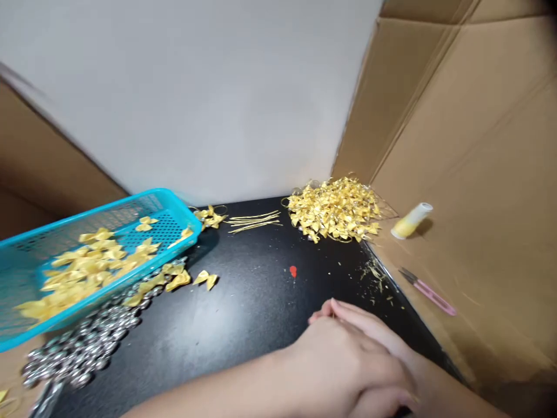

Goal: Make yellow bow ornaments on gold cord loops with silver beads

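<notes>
My left hand (339, 357) reaches in from the lower left and lies across my right hand (376, 328), which comes from the lower right. Both are closed and pressed together above the near right part of the black table (243, 313). The left hand's back covers most of the fingers, so whatever they hold is hidden. A tiny gold-coloured bit shows between the fingertips, too small to name. Beyond them lies a small red piece (293, 271). A big pile of yellow ribbon bows (335, 209) with gold ties sits at the back right.
At left, a blue basket (191, 217) holds yellow bows; shiny silver beads (93, 331) lie along its front. Gold cords (255, 220) and loose bows (206, 279) are on the table. Pink-handled snips (429, 293) and a yellow thread spool (411, 221) rest on cardboard at right.
</notes>
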